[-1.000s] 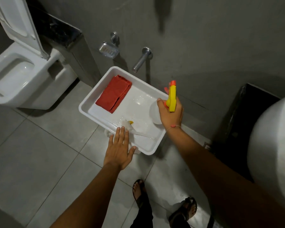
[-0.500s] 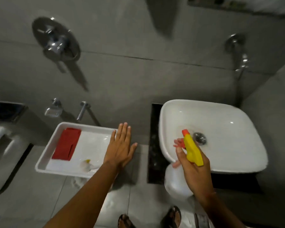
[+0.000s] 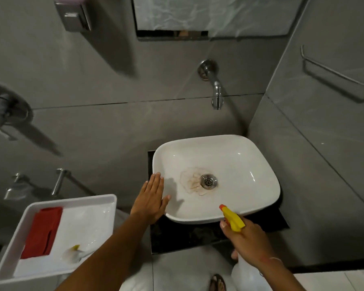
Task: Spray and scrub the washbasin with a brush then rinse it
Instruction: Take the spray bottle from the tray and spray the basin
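The white washbasin (image 3: pixel 246 171) stands on a dark counter, with a brownish stain left of its metal drain (image 3: pixel 208 181). My right hand (image 3: pixel 247 241) grips a spray bottle (image 3: pixel 232 218) with a yellow head and orange nozzle at the basin's near rim, nozzle aimed into the bowl. My left hand (image 3: pixel 150 201) is flat with fingers spread, at the basin's left rim. A brush (image 3: pixel 73 254) with a pale head and a yellow spot lies in the white tray (image 3: pixel 93 199) at the lower left.
A red folded cloth (image 3: pixel 43 232) lies in the tray. A wall tap (image 3: pixel 214 87) hangs above the basin. A towel rail (image 3: pixel 334 72) is on the right wall, a metal dispenser (image 3: pixel 74 14) at the upper left. My sandalled foot (image 3: pixel 218 283) is below.
My view has swung from the tray to the washbasin. My right hand carried the spray bottle to the basin's near rim. My left hand moved from the tray to the basin's left rim.
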